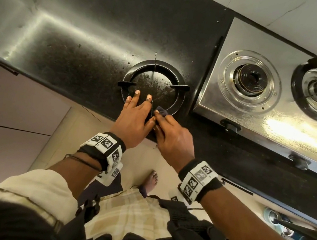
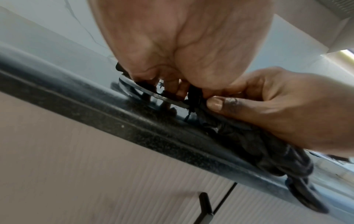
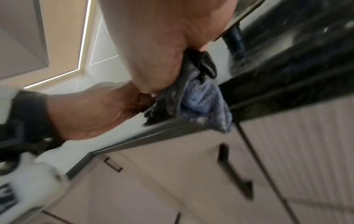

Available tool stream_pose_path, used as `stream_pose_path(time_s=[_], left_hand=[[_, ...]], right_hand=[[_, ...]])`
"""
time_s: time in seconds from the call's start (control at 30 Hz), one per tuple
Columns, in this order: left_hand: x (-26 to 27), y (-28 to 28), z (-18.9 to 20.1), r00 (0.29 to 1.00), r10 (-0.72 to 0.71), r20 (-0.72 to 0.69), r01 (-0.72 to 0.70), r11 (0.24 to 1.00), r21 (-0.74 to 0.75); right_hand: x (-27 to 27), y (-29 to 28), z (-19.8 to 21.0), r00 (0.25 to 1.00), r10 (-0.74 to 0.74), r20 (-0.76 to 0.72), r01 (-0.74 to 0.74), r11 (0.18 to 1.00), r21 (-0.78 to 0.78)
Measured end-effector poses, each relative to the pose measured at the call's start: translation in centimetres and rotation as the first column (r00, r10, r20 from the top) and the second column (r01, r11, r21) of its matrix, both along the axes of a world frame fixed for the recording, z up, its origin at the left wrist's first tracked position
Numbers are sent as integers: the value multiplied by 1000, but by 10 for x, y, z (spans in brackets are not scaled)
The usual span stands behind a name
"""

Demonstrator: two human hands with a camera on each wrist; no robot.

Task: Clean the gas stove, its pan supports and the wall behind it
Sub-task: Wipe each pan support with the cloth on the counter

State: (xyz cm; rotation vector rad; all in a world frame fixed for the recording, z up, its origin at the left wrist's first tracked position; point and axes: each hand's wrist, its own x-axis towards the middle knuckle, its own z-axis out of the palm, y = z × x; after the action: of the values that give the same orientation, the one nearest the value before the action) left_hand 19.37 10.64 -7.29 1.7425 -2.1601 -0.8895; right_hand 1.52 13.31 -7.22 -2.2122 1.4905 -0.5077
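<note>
Black speckled stone worktop (image 1: 96, 34); steel two-burner gas stove (image 1: 243, 112) at its right, front lettering too blurred to read. Round black iron pan support (image 1: 179, 100) sits off the stove near the worktop edge. Left hand (image 1: 133, 118) steadies it, fingers spread. Right hand (image 1: 173, 140) pinches a crumpled blue-grey cloth (image 1: 162, 111) against one prong. Step in hand: scrubbing the support. Next, likely: rotate it, do remaining prongs.

We see a glossy black speckled stone counter (image 1: 89, 27), a brushed steel stove (image 1: 248, 36) with shiny chrome burner rings, a black enamelled pan support (image 1: 154, 87), and a nubby blue-grey cloth (image 3: 203, 104).
</note>
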Motion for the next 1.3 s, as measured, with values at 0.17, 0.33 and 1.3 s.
stream_pose_path(time_s=[0.17, 0.33, 1.3], left_hand=[[0, -3, 1, 999, 41, -17, -42, 999, -23], [0, -1, 3, 996, 73, -57, -76, 996, -47], [37, -33, -6, 995, -47, 90, 61, 985, -163]], right_hand=[[-29, -31, 9, 971, -148, -190, 137, 988, -67], [-49, -59, 32, 979, -154, -134, 127, 973, -195], [2, -109, 39, 940, -334, 76, 304, 916, 263]])
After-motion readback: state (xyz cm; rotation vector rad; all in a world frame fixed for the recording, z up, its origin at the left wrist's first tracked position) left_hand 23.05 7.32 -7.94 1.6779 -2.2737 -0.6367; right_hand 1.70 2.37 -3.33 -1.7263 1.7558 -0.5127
